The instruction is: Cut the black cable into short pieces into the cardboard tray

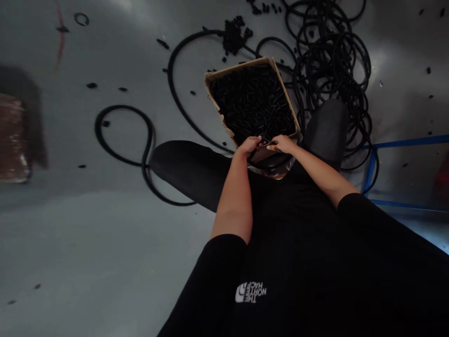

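Observation:
My left hand (251, 144) is closed on the end of a black rubber cord at the near edge of a cardboard box (218, 74). Close beside it, my right hand (283, 143) grips a small hand tool with an orange handle (271, 147); its exact kind is too small to make out. The tool's dark, thin front meets the cord between my fingers. Beneath both hands, the box is filled with short cut black pieces (252, 98). Part of the cord curves below my hands, between my legs.
A tangled heap of black cord (333, 65) lies beyond my right knee. Another cord loop (121, 107) rests on the grey floor (105, 243) at left. A small pile of black bits (234, 36) sits behind the box. Blue bars (370, 171) stand at right; a brown block (12, 138) is far left.

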`<state>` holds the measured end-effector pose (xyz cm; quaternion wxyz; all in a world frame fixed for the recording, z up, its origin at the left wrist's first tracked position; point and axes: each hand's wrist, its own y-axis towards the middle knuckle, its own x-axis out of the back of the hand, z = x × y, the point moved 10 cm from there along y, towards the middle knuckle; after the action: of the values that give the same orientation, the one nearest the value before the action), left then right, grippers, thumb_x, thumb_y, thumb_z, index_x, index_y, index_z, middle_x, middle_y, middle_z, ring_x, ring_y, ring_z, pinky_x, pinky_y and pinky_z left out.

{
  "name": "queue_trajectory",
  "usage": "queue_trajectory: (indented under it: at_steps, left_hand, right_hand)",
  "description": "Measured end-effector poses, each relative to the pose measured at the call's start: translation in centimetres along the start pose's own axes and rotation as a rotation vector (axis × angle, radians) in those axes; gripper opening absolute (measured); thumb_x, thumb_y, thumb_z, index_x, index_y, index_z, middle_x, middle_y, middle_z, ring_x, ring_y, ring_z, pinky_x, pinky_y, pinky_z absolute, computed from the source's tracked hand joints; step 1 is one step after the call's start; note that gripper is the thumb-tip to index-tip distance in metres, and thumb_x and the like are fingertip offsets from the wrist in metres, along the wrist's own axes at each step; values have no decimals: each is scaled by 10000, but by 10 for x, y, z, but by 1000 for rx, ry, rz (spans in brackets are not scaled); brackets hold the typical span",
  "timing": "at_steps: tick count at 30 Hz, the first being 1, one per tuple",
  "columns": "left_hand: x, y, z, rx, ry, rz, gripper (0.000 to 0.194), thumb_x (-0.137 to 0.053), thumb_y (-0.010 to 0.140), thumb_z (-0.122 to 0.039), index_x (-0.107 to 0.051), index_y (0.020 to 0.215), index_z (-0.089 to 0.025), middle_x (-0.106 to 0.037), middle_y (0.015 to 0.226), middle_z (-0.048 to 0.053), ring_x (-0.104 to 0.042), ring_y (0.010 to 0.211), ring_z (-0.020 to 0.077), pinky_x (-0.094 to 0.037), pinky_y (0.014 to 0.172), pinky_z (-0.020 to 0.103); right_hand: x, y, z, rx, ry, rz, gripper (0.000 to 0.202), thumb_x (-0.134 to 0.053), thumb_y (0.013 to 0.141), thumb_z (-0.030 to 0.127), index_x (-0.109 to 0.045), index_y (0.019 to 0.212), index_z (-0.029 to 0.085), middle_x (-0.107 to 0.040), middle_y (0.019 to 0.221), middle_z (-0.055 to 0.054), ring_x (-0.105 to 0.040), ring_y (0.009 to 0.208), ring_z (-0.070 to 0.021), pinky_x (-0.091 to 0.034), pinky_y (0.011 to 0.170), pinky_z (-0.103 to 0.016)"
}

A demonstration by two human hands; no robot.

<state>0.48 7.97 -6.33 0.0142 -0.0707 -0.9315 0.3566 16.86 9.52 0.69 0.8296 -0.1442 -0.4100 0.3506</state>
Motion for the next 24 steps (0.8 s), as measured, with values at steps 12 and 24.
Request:
queue_trajectory:
  at_steps: [12, 24]
  left_hand:
    - [12, -6, -18, -144, 270, -221, 245, -905, 823, -315, -705, 727, -212, -707, 706, 40, -629, 722, 217, -504, 782, 351]
    - [22, -20, -27, -170, 521, -432, 227, -840, 784, -185, -634, 857, -247, -765, 970, 54, -713, 1031, 282, -526, 1022, 395]
  right_hand:
    - [-4, 2, -4, -54, 1, -12, 434, -783, 1054, 512, -863, 1323, 180, -883, 1217, -101, -784, 1054, -225, -469, 809, -245]
    - [2, -5, 11, -69, -146, -3, 409, -806, 1069, 506, -880, 1288, 168, -878, 1251, -151, -806, 1150, -263, -487, 849, -264]
